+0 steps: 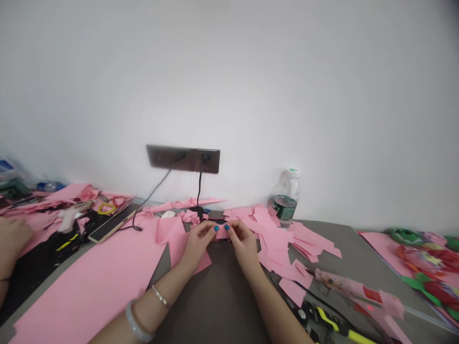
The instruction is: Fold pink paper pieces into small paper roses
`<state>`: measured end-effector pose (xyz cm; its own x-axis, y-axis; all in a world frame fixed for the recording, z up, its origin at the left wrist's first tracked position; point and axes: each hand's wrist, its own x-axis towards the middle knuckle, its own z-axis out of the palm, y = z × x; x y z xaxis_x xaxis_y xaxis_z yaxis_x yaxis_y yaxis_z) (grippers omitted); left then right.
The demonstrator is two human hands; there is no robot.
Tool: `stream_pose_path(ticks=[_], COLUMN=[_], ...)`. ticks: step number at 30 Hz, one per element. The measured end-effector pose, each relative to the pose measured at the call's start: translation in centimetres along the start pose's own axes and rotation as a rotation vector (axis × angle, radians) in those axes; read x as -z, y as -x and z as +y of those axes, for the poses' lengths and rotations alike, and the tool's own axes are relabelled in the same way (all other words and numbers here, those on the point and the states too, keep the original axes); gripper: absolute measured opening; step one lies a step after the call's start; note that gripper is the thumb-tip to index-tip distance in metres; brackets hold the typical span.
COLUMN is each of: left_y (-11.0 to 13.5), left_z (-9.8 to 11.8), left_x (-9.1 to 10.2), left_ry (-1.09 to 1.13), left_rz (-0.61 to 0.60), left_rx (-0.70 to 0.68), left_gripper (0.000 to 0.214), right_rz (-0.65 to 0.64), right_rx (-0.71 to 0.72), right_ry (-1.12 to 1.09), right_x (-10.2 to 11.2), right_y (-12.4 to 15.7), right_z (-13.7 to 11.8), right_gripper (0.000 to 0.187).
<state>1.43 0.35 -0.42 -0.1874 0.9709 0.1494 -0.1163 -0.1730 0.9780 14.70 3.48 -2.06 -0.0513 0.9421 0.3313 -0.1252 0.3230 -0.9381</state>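
Note:
Between my two hands is a small piece of pink paper [222, 232], held up over the grey table. My left hand [201, 239] pinches its left side with thumb and fingertips. On the other side, my right hand [243, 238] is closed on the same piece, its thumb close to the left thumb. Fingers hide most of the paper, so its exact folds cannot be made out. Cut pink paper pieces [274, 239] lie in a loose pile just right of my right hand. A large pink sheet [93, 282] spreads out left of my left forearm.
A clear bottle [286, 200] stands by the wall. A pink glue gun [355, 286] and yellow-black tools [332, 322] lie at right, near paper flowers [426, 263]. At left are a phone [112, 225], a cable [152, 193] and another person's hand [13, 239].

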Motion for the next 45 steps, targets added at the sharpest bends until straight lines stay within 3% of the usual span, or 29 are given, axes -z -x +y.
stream_pose_path(ticks=[22,38,45], left_y=[0.08,0.54,0.15], left_z=[0.07,0.20,-0.21], left_x=[-0.12,-0.64,-0.22], left_ry=[-0.031,-0.067,-0.051], left_rz=[0.006,-0.031,-0.033], left_rx=[-0.021,-0.152,-0.149], left_gripper=[0.027,0.026,0.024], right_rz=[-0.076,-0.123,-0.125], right_rx=[-0.058,-0.067,-0.091], right_ry=[-0.069,-0.135,-0.159], right_x=[-0.09,-0.24,-0.25], right_y=[-0.11,0.26,-0.06], right_z=[-0.03,-0.15,-0.06], right_gripper=[0.033,0.032,0.034])
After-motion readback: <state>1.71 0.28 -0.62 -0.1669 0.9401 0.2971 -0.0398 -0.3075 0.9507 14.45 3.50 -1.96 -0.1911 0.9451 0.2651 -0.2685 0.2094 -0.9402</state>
